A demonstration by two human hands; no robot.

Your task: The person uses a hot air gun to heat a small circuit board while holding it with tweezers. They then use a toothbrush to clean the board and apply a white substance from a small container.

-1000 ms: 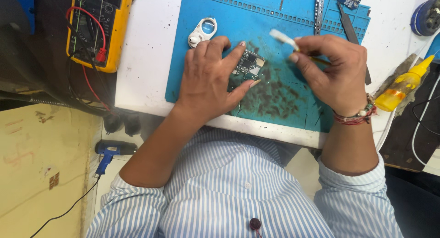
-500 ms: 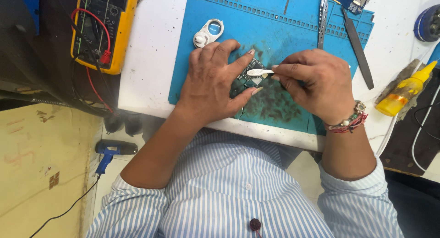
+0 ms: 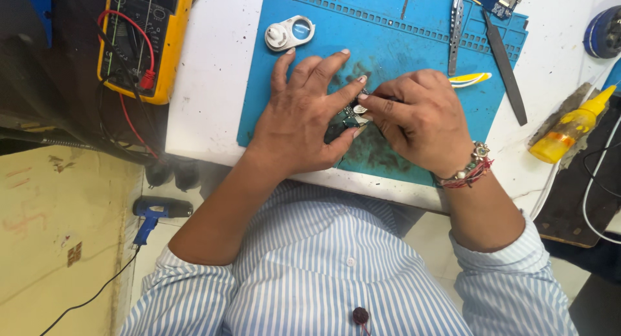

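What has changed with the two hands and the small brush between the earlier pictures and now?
The right hand brought the small white brush down from above the mat onto the circuit board; now the brush is mostly hidden in its grip. The left hand stayed flat on the board, and the blue mat and yellow meter kept their places.

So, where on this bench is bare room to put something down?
Free: the white table strip between the multimeter and the blue mat, and the mat's upper middle beyond the loupe. Crowded: around both hands and by the tweezers.
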